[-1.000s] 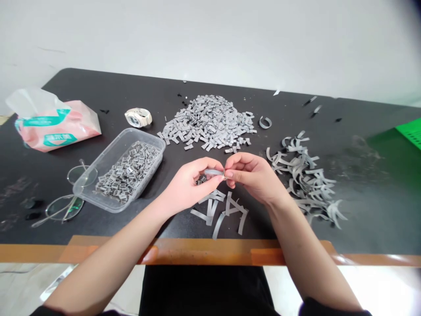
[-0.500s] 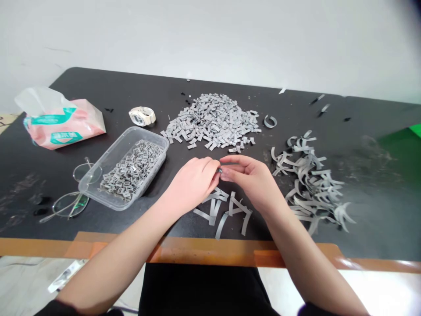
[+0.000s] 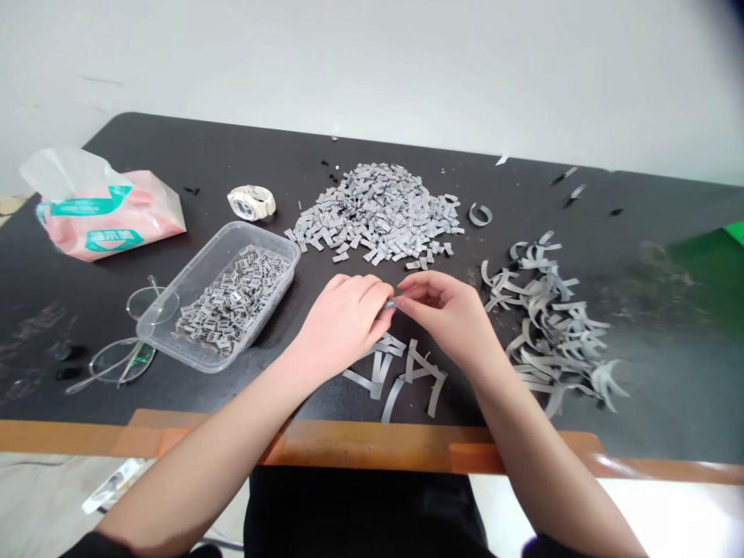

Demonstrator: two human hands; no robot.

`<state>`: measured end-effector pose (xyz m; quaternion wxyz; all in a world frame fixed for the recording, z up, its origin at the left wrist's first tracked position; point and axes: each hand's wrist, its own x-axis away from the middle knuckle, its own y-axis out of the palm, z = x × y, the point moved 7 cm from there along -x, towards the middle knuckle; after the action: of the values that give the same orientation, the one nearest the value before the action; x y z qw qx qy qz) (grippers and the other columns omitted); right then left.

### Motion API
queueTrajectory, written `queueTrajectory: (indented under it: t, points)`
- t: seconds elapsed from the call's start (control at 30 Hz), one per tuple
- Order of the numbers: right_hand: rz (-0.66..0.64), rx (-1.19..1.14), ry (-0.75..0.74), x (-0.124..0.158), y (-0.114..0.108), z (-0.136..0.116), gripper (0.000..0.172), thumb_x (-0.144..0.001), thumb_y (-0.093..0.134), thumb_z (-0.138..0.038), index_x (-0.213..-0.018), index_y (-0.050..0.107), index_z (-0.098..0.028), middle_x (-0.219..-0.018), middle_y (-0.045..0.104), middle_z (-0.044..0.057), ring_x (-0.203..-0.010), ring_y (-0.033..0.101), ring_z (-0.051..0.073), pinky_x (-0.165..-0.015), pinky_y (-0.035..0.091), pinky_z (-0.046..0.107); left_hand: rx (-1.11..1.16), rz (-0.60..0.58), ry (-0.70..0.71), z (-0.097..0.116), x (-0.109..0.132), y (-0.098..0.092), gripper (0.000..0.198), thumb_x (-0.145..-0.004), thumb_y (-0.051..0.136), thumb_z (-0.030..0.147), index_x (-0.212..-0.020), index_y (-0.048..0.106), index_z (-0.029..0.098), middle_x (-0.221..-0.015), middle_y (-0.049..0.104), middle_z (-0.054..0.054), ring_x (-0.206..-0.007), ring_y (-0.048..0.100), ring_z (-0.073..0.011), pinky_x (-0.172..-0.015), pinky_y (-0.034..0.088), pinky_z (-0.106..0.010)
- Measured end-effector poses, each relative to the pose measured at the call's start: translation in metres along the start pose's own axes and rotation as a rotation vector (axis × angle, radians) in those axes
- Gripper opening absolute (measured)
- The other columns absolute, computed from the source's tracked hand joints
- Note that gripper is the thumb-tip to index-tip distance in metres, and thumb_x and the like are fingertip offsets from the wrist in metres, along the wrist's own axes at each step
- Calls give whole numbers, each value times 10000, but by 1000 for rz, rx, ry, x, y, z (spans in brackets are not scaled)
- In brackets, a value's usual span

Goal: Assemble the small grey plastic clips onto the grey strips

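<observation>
My left hand (image 3: pixel 342 322) and my right hand (image 3: pixel 447 314) meet above the black table, fingertips together. Between them they pinch a small grey strip piece (image 3: pixel 389 304), mostly hidden by my fingers. Below my hands lie several long flat grey strips (image 3: pixel 395 380). Beyond my fingertips is a heap of short grey cut pieces (image 3: pixel 377 217). To the left of my left hand stands a transparent plastic tub (image 3: pixel 232 230) holding more grey pieces. Curved grey offcuts (image 3: pixel 546 318) lie to the right of my right hand.
A white wristwatch (image 3: pixel 252 203), a pink tissue pack (image 3: pixel 105 209) and wire-rimmed glasses (image 3: pixel 125 358) lie at the left. A grey ring-shaped strip (image 3: pixel 480 215) sits by the heap. Orange tape (image 3: pixel 372 449) runs along the front table edge.
The grey strip, longer and visible across my left fingers a second ago, now shows only as a small bit between my fingertips. My left hand has turned back-up.
</observation>
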<state>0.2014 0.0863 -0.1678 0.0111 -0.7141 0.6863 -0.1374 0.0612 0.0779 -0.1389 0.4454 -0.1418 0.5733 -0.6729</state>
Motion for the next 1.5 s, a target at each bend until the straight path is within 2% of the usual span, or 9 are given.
queueTrajectory:
  t: [0.13, 0.27, 0.4, 0.5, 0.6, 0.9, 1.0, 1.17, 1.5]
  points:
    - [-52, -181, 16, -1, 5, 4, 125, -769, 800, -258, -871, 746, -207, -793, 726, 3, -763, 655, 159, -774, 514, 313, 79, 85, -43, -1, 2, -6, 189, -999, 543, 217, -1006, 718, 145, -1037, 733, -102, -964, 651, -252, -884, 452, -411]
    - [-130, -369, 2, -2, 11, 2, 111, -855, 760, -300, -928, 770, -217, -864, 731, -4, -779, 639, 124, -771, 511, 267, 630, 199, -281, -23, 5, -11, 109, -905, 701, 231, -979, 776, 205, -963, 671, -43, -937, 619, -201, -869, 478, -350]
    - [-295, -415, -39, 1, 24, -2, 211, -831, 816, -255, -1037, 774, -253, -1035, 758, 3, -953, 671, 146, -885, 529, 280, 1308, 132, -432, -30, 3, 7, 143, -819, 792, 241, -958, 821, 262, -919, 589, -2, -847, 570, -137, -779, 478, -275]
    - [-331, -493, -73, 4, 25, -4, 173, -835, 830, -263, -1001, 789, -290, -992, 758, -27, -912, 673, 121, -885, 533, 263, 1542, 141, -477, -28, 3, 11, 139, -800, 820, 228, -928, 838, 278, -918, 561, 8, -867, 566, -112, -805, 484, -240]
    - [-315, -524, -94, 5, 22, -7, 69, -848, 825, -266, -916, 811, -275, -840, 740, -38, -790, 650, 91, -811, 524, 221, 1689, 56, -455, -21, 1, 13, 99, -847, 796, 265, -937, 836, 259, -926, 604, 3, -849, 608, -106, -827, 508, -245]
    - [-329, -675, -144, 5, 15, -20, 176, -785, 880, -307, -941, 826, -247, -813, 762, -13, -729, 672, 96, -722, 547, 215, 1537, 115, -441, -29, 4, 12, 89, -861, 794, 261, -943, 824, 278, -930, 673, 11, -872, 633, -119, -848, 498, -260]
    - [-227, -577, -157, 5, 9, -15, 90, -807, 862, -276, -887, 829, -253, -810, 761, -19, -735, 664, 89, -737, 538, 212, 1465, 135, -413, -27, 3, 8, 47, -875, 767, 231, -862, 808, 248, -915, 680, 9, -870, 629, -114, -838, 488, -250]
    - [-178, -497, -116, 6, 10, -10, 72, -820, 849, -262, -822, 786, -229, -735, 725, -28, -670, 633, 83, -687, 514, 214, 1183, 230, -389, -28, 3, -4, 126, -849, 756, 186, -726, 728, 188, -831, 626, 3, -773, 581, -115, -711, 462, -248]
    - [-243, -641, -58, 4, 20, -9, 81, -815, 829, -181, -878, 798, -221, -738, 715, -26, -635, 618, 75, -642, 512, 206, 601, 397, -108, -11, 8, -30, 129, -881, 717, 96, -873, 640, 200, -915, 565, 5, -800, 563, -115, -739, 510, -253]
